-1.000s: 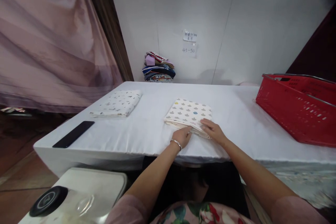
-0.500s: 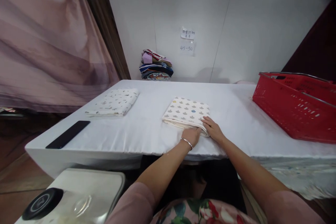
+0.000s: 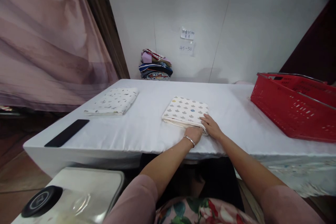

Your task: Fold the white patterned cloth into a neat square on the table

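Observation:
A folded cream cloth with grey crown prints point(image 3: 183, 112) lies flat near the front edge of a table covered in a white sheet point(image 3: 147, 133). My left hand point(image 3: 194, 133) rests at the cloth's near right corner, fingers tucked against the folded edge. My right hand point(image 3: 211, 126) lies on the same corner from the right, fingers spread flat on the fabric. A second folded white cloth with small prints point(image 3: 112, 100) sits on the table's left side, apart from both hands.
A red plastic basket point(image 3: 294, 108) stands at the table's right end. A black phone point(image 3: 67, 137) lies at the front left. A stack of colourful folded clothes point(image 3: 155, 64) sits against the back wall. A white bin lid point(image 3: 78, 196) is below left.
My left hand has slid right along the cloth's front edge toward the right hand. The view has shifted slightly; the cloth stays in place.

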`<action>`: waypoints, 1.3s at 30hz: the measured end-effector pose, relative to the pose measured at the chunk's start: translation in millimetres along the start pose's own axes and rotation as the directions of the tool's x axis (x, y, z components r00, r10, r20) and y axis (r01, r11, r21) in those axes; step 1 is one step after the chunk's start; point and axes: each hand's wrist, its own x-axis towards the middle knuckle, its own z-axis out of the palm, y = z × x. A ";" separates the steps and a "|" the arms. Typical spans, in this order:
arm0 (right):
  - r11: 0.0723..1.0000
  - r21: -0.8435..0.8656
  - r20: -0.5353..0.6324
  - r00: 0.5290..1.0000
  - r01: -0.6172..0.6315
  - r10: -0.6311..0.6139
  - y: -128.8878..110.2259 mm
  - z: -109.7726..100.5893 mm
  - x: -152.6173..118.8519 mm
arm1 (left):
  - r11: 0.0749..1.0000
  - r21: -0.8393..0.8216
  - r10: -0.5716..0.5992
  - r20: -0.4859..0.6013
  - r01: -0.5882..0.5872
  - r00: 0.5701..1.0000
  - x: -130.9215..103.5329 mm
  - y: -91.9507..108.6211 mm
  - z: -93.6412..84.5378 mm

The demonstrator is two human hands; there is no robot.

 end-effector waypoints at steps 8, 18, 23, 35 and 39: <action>0.999 -0.040 0.052 0.998 -0.018 0.021 4.3 2.4 7.0 | 0.997 -0.009 0.071 -0.077 -0.072 0.994 -5.1 -12.0 3.8; 0.998 -0.054 0.044 0.999 -0.012 0.014 7.5 6.6 6.7 | 0.997 -0.011 0.081 -0.071 -0.082 0.994 -4.7 -6.0 7.3; 0.998 -0.052 0.045 0.999 -0.020 0.022 6.6 4.1 6.5 | 0.997 -0.064 0.042 -0.036 -0.044 0.998 -3.0 -3.2 2.3; 0.999 -0.051 0.060 0.998 -0.006 0.009 1.9 2.7 3.2 | 0.988 -0.119 0.089 -0.100 -0.101 0.991 -11.9 -16.6 0.7; 0.997 -0.071 0.054 0.999 0.006 -0.002 -0.3 3.0 2.7 | 0.984 -0.132 0.101 -0.116 -0.116 0.988 -15.3 -15.1 5.5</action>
